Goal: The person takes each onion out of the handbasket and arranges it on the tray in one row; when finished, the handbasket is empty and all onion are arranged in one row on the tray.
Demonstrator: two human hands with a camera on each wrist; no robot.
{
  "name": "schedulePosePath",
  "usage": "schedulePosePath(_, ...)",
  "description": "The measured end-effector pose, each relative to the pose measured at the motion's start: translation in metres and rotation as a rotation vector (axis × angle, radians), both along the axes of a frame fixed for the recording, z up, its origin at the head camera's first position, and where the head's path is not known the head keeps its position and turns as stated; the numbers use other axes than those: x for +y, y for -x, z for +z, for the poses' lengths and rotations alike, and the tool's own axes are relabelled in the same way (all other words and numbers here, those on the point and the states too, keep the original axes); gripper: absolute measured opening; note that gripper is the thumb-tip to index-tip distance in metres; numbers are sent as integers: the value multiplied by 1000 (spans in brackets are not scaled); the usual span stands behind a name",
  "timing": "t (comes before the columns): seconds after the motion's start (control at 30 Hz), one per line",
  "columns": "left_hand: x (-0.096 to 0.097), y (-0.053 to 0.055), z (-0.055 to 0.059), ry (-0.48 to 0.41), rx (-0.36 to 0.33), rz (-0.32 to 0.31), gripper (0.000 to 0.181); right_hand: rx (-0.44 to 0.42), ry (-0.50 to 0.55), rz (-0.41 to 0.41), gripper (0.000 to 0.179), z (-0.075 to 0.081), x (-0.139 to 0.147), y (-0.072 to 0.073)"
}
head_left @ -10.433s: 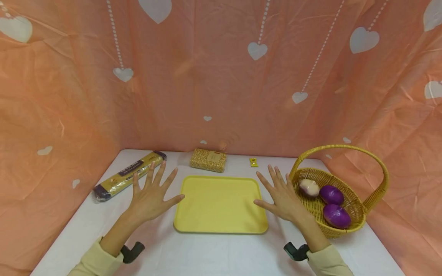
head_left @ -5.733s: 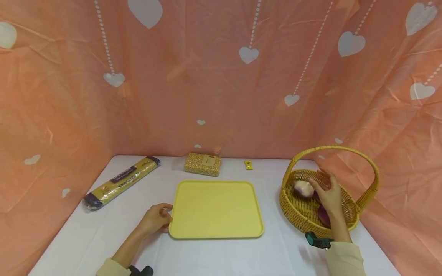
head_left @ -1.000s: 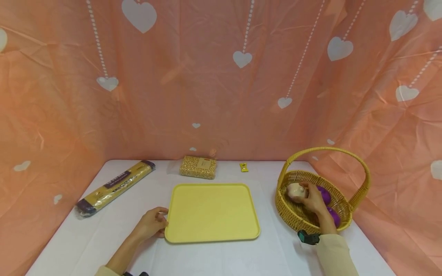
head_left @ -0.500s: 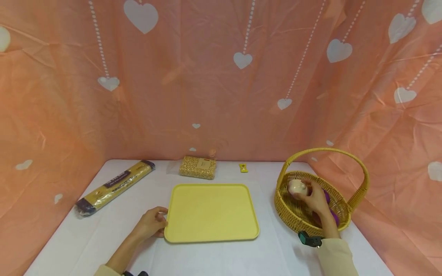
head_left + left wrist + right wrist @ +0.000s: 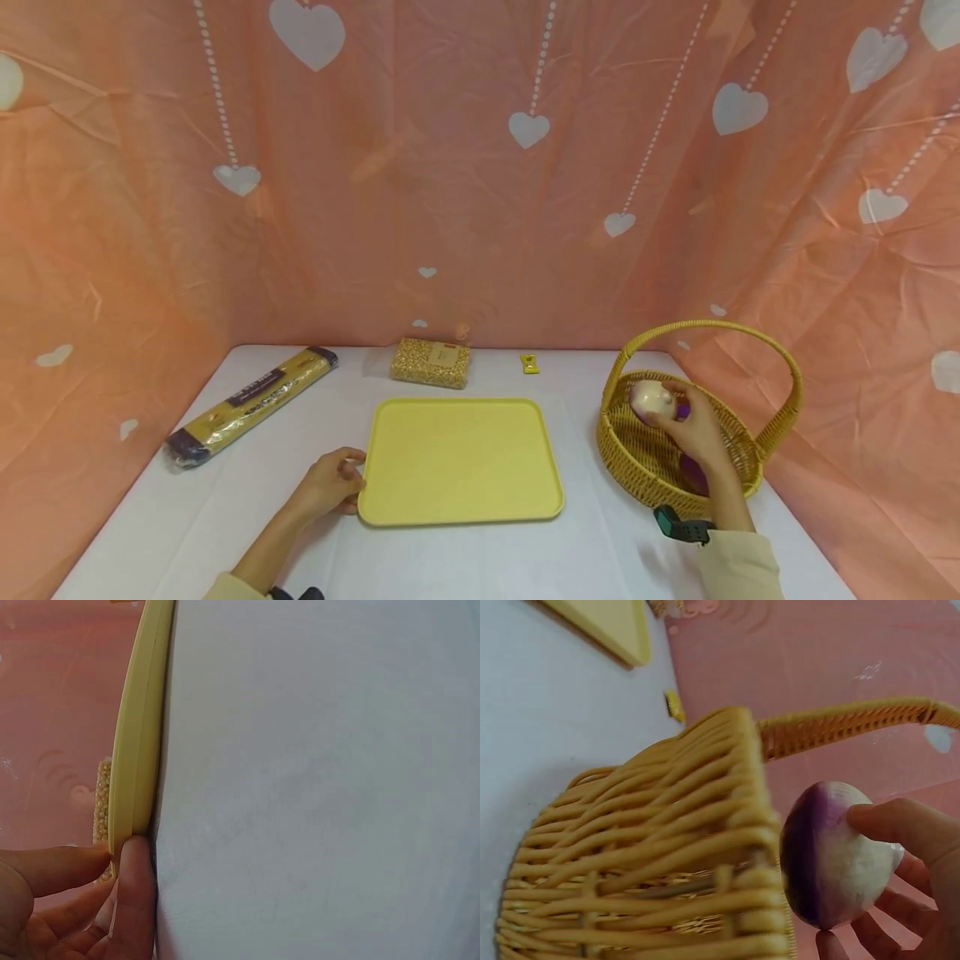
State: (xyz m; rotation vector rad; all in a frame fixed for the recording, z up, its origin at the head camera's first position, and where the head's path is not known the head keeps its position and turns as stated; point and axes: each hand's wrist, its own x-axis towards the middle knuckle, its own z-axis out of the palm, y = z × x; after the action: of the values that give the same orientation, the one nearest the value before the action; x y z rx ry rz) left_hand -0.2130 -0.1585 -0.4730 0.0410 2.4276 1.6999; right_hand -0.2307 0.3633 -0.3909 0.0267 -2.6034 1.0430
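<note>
In the head view my right hand [image 5: 696, 427] grips a purple-and-white turnip [image 5: 651, 402] over the wicker basket [image 5: 637, 479]. The right wrist view shows the turnip [image 5: 832, 855] up by the basket's rim, thumb on its pale side and fingers beneath. Two glossy purple vegetables lie in the basket, mostly covered by my hand and forearm; one [image 5: 693, 475] shows beside the wrist. At the left side of the yellow tray [image 5: 461, 462], my left hand [image 5: 326, 483] pinches the edge, and the left wrist view shows fingers [image 5: 135, 885] around the tray's rim [image 5: 142, 727].
The basket's tall arched handle [image 5: 708, 323] rises over it. Behind the tray lie a clear bag of yellow kernels [image 5: 430, 362] and a small yellow packet [image 5: 529, 363]. A long gold-and-purple package [image 5: 251, 408] lies at the left. Pink cloth hangs around the white table.
My right hand, which was over the purple vegetables several seconds ago, has taken hold of the turnip and raised it slightly, a little to the right. The left hand stays at the tray.
</note>
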Motion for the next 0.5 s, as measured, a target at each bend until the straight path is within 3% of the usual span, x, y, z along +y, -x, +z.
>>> schedulePosePath(0.5,-1,0,-2,-16,2,-3,44,4,-60,51,62,16,-5,-16)
